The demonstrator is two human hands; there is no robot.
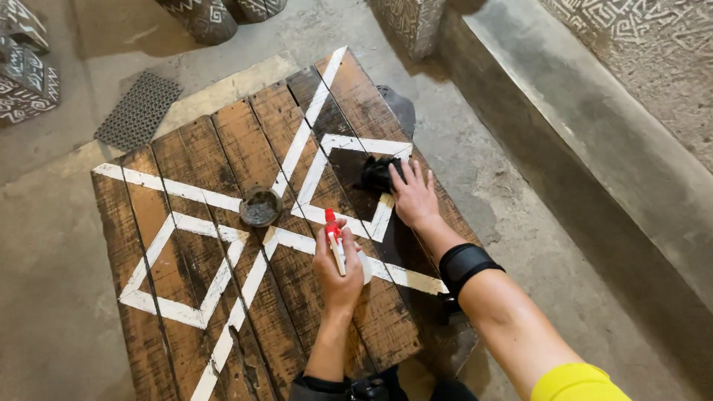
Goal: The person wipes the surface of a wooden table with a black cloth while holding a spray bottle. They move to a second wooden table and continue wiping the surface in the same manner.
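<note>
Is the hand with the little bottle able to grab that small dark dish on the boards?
Probably yes. The left hand lies close to the dark dish, with only bare painted boards between them, but it already holds a red-capped bottle.

Grey concrete floor [44, 297]; a perforated dark mat [139, 110] upper left; a concrete ledge [594, 148] runs along the right.

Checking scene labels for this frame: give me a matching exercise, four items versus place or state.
1 white bottle with red cap
2 black cloth
3 small dark bowl
4 grey mesh mat

a on the concrete floor beside the panel
b standing free on the planks
c under the right hand
d gripped in the left hand

Pairs: 1-d, 2-c, 3-b, 4-a
</note>
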